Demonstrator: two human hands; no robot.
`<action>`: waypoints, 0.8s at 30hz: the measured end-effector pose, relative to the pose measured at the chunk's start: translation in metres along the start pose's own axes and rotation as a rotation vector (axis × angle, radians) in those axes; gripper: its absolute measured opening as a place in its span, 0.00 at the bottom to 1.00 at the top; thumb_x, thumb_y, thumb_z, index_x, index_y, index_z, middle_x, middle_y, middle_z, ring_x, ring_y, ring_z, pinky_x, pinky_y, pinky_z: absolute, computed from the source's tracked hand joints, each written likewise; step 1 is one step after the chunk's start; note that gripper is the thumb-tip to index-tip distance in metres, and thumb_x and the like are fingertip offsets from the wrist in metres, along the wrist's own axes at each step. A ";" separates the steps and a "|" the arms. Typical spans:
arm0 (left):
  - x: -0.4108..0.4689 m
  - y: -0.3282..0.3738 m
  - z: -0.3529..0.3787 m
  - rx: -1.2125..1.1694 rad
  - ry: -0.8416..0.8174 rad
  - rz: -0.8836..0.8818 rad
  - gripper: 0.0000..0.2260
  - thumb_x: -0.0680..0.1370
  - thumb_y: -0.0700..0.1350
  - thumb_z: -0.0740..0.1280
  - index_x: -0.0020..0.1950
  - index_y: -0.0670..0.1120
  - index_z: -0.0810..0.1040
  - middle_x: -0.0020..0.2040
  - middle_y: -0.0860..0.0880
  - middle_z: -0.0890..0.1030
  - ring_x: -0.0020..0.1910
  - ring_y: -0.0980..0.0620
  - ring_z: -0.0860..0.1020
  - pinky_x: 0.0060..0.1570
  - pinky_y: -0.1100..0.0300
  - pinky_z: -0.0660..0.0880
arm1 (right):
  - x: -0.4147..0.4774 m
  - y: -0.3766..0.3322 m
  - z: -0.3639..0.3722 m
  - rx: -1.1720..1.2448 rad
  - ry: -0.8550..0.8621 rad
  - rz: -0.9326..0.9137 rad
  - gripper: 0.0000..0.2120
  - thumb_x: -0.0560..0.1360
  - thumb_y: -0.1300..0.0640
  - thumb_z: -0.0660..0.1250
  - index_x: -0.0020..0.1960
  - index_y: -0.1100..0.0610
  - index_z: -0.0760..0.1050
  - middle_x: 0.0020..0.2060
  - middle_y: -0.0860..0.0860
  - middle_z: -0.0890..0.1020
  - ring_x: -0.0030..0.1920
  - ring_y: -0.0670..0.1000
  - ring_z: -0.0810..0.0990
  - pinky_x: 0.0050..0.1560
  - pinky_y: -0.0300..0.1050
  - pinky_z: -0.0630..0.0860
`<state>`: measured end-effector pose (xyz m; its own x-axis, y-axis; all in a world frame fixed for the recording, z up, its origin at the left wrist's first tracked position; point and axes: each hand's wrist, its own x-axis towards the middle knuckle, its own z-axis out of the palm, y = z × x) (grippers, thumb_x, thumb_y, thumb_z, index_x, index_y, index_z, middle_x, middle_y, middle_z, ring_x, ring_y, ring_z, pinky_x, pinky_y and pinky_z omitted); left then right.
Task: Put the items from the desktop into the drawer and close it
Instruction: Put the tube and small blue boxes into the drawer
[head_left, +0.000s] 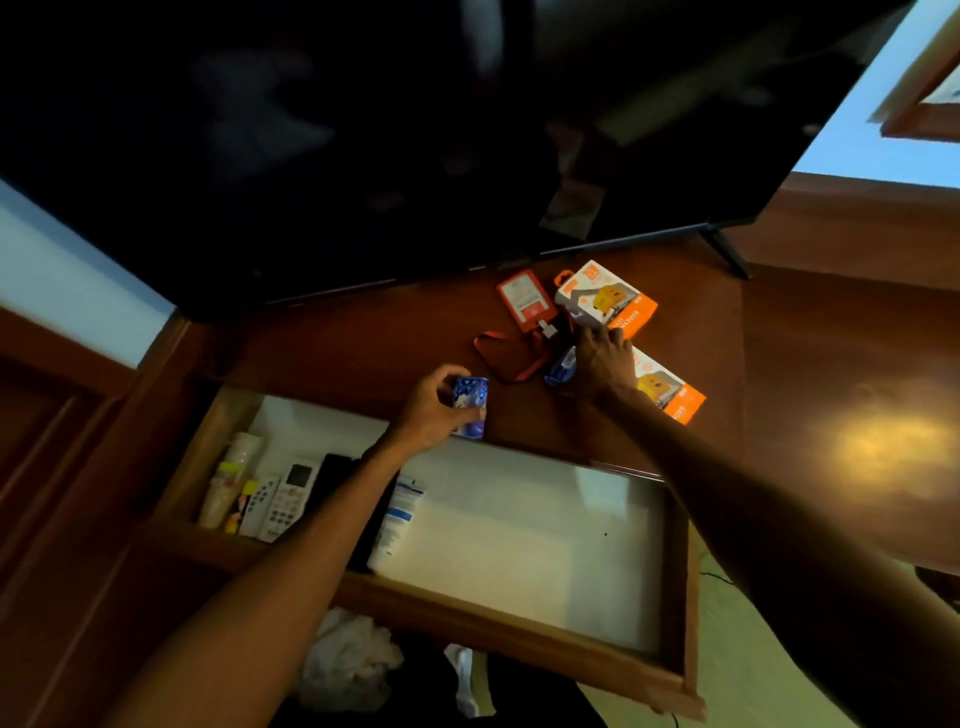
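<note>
The wooden drawer (519, 618) stands pulled open below the desktop. My left hand (434, 410) is shut on a small blue patterned container (470, 405) at the desk's front edge, just above the drawer. My right hand (605, 358) rests on a blue object (561, 366) on the desktop; its fingers curl over it. An orange lanyard with a card holder (524, 301) lies beside it. Two orange-and-white boxes lie near my right hand: one behind it (605, 301), one partly under my wrist (670, 392).
Inside the drawer at the left lie paper cups (231, 483), two white remotes (285, 501), a dark item and a white tube (397, 522). A big dark TV (415, 130) hangs over the back of the desk, with its foot (727, 252) at the right. Crumpled white cloth (348, 660) lies on the floor.
</note>
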<state>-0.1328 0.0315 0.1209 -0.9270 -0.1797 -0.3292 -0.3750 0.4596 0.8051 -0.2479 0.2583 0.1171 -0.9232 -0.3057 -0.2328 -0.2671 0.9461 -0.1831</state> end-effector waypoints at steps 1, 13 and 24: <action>-0.003 -0.004 -0.004 -0.006 -0.011 -0.002 0.24 0.67 0.42 0.79 0.61 0.49 0.76 0.47 0.55 0.78 0.48 0.52 0.78 0.45 0.56 0.79 | -0.003 -0.002 0.000 0.023 0.005 -0.008 0.51 0.63 0.39 0.76 0.75 0.61 0.58 0.70 0.62 0.67 0.67 0.64 0.65 0.68 0.55 0.64; -0.047 -0.085 -0.010 0.321 -0.202 -0.031 0.25 0.64 0.50 0.80 0.59 0.53 0.78 0.51 0.51 0.82 0.49 0.51 0.81 0.49 0.55 0.80 | -0.098 -0.074 0.030 0.148 0.064 -0.259 0.41 0.58 0.39 0.77 0.64 0.57 0.70 0.56 0.56 0.73 0.53 0.58 0.71 0.52 0.52 0.71; -0.059 -0.159 0.029 0.516 -0.334 -0.005 0.21 0.67 0.50 0.75 0.57 0.49 0.74 0.51 0.43 0.81 0.54 0.42 0.74 0.50 0.51 0.75 | -0.180 -0.094 0.156 0.207 -0.249 0.002 0.42 0.61 0.43 0.78 0.70 0.52 0.67 0.66 0.51 0.71 0.62 0.55 0.71 0.56 0.51 0.75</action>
<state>-0.0184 -0.0059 -0.0019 -0.8418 0.0604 -0.5364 -0.2505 0.8364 0.4874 -0.0134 0.2081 0.0274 -0.8207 -0.3452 -0.4554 -0.1803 0.9126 -0.3669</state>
